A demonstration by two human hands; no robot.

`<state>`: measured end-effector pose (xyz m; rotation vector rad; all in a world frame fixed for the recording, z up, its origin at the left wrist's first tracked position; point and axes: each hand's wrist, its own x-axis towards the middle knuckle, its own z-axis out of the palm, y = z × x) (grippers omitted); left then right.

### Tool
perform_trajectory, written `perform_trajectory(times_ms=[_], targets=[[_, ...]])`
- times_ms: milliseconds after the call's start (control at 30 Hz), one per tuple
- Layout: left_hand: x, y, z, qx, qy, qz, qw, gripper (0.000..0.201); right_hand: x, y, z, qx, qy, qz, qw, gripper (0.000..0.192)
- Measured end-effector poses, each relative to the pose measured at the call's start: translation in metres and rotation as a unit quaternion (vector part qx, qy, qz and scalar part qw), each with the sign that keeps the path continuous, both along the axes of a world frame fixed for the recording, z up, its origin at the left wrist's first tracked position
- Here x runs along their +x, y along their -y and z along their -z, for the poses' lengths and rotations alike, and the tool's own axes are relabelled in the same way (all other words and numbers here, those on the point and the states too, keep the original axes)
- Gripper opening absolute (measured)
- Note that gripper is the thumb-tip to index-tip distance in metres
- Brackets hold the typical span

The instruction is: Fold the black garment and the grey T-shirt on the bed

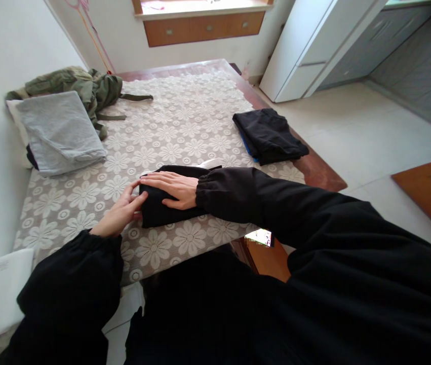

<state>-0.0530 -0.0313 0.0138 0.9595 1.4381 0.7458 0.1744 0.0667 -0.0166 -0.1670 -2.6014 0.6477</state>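
A folded black garment [158,213] lies on the lace tablecloth in front of me, with a bit of something white showing behind its far edge. My right hand [173,188] rests flat on top of it, fingers stretched out to the left. At the garment's left edge is my left hand [126,208], its thumb on the near side of the fold and its fingertips meeting the right hand's at the upper corner. The left hand's fingers curl about that edge and are partly hidden. My right forearm covers the garment's right end.
Folded grey clothing [61,132] and an olive-green backpack [97,94] sit at the table's left. A stack of dark folded clothes [268,134] lies near the right edge. A white box-like device [4,294] is at lower left. Beyond stands a white refrigerator [306,50].
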Motion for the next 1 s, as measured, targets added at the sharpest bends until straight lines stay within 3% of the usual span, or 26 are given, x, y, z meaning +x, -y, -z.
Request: perform_trajectory(times_ms=[167,400,733,1000], targets=[[0.005,-0.026,-0.001,0.097,-0.034,0.066,0.993,0.082,0.001,-0.003,0.0,-0.007,-0.026,0.0,1.0,0.09],[0.01,-0.028,0.016,0.209,-0.08,0.037,0.974,0.075,0.002,-0.003,-0.001,0.005,-0.004,-0.003,1.0,0.086],[0.016,-0.018,0.019,0.247,-0.184,0.019,0.951,0.053,0.002,0.001,-0.002,0.021,-0.003,0.018,1.0,0.078],[0.017,-0.017,0.02,0.264,-0.196,0.013,0.944,0.045,0.001,0.002,0.0,0.029,-0.015,0.023,0.999,0.077]])
